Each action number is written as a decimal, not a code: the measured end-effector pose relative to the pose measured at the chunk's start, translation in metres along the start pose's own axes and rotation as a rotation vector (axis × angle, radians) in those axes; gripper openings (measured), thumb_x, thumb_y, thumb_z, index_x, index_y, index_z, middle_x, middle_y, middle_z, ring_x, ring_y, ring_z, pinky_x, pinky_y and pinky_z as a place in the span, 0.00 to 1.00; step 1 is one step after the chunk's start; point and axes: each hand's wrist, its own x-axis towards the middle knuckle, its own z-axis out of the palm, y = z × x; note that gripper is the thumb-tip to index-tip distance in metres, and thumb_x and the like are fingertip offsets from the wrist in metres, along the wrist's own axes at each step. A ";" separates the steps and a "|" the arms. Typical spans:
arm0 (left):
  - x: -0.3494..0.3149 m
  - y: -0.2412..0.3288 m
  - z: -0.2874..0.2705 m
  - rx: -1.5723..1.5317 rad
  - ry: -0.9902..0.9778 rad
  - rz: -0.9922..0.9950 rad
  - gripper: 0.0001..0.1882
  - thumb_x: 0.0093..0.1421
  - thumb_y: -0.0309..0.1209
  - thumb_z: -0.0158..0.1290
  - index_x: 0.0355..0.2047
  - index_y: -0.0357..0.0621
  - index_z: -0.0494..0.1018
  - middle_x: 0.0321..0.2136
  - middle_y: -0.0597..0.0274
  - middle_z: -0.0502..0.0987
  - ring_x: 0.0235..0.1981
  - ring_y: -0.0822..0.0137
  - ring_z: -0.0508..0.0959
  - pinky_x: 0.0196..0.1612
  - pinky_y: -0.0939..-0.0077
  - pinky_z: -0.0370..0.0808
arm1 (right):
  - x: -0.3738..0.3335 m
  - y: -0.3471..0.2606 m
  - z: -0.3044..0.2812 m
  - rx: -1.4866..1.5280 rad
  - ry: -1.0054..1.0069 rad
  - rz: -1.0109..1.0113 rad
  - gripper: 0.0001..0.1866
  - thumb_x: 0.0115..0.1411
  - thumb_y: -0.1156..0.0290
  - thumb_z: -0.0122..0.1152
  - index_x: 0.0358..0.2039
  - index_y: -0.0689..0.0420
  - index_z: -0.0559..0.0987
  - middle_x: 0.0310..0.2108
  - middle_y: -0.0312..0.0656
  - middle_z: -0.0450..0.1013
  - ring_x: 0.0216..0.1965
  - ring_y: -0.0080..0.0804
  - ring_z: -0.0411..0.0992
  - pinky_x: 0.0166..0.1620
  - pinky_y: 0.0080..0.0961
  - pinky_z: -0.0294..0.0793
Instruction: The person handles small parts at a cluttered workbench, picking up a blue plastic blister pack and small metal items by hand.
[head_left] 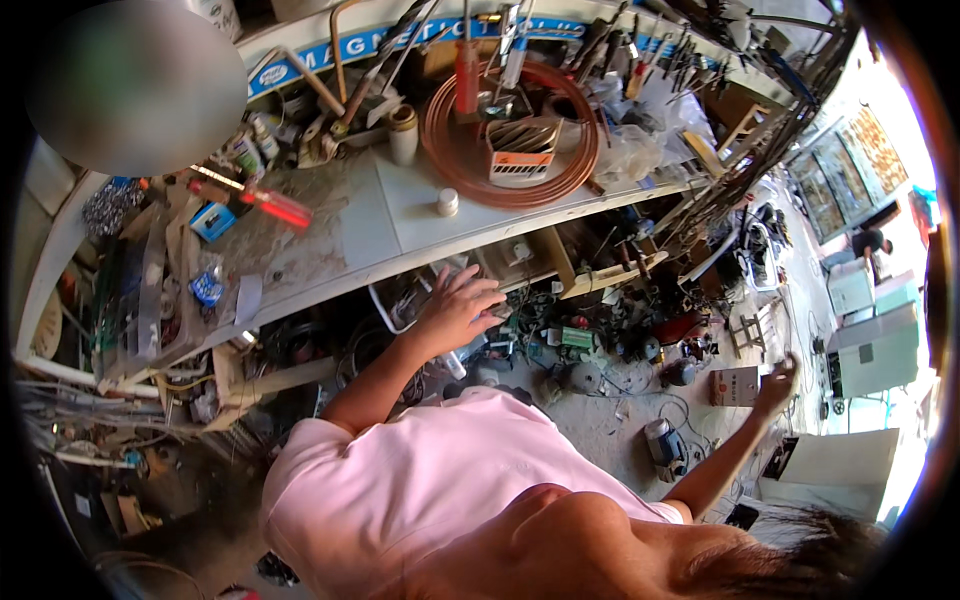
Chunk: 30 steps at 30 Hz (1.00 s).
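My left hand (458, 308) reaches out just below the front edge of the workbench (350, 225), its fingers spread and nothing seen held in it. Beneath it are a white-rimmed bin (385, 310) and an open wooden drawer (510, 262). My right hand (778, 388) is stretched out to the right, fingers loosely bent and apart, with no object visible in it. In the picture it overlaps the edge of a white and brown cardboard box (735, 387); whether they touch, I cannot tell.
On the bench lie a copper tube coil (435, 150), a small white jar (447, 203), a red-handled screwdriver (280, 207) and a box of drill-like bits (520, 160). Cables, tools and a blue machine (665, 445) crowd the floor. Another person (872, 245) bends at far right.
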 end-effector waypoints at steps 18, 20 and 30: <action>-0.055 0.004 -0.032 -0.125 0.198 -0.521 0.31 0.52 0.33 0.60 0.58 0.55 0.65 0.48 0.59 0.70 0.46 0.57 0.74 0.52 0.53 0.66 | -0.346 -0.008 0.149 -0.359 -1.197 0.341 0.15 0.56 0.66 0.52 0.40 0.59 0.76 0.40 0.52 0.75 0.42 0.45 0.75 0.44 0.40 0.75; -0.049 0.005 -0.024 0.216 0.210 -0.300 0.30 0.51 0.34 0.60 0.56 0.56 0.67 0.52 0.61 0.69 0.55 0.57 0.68 0.58 0.44 0.59 | -0.326 -0.036 0.160 -0.273 -1.156 0.289 0.14 0.54 0.65 0.53 0.37 0.60 0.78 0.39 0.51 0.76 0.42 0.46 0.75 0.45 0.41 0.75; -0.038 0.003 -0.007 -0.173 0.073 -0.238 0.16 0.54 0.33 0.58 0.44 0.48 0.76 0.42 0.57 0.77 0.47 0.60 0.75 0.56 0.52 0.62 | -0.160 -0.220 0.173 0.757 -0.422 -0.230 0.07 0.59 0.69 0.56 0.36 0.58 0.76 0.32 0.50 0.73 0.35 0.50 0.72 0.37 0.39 0.71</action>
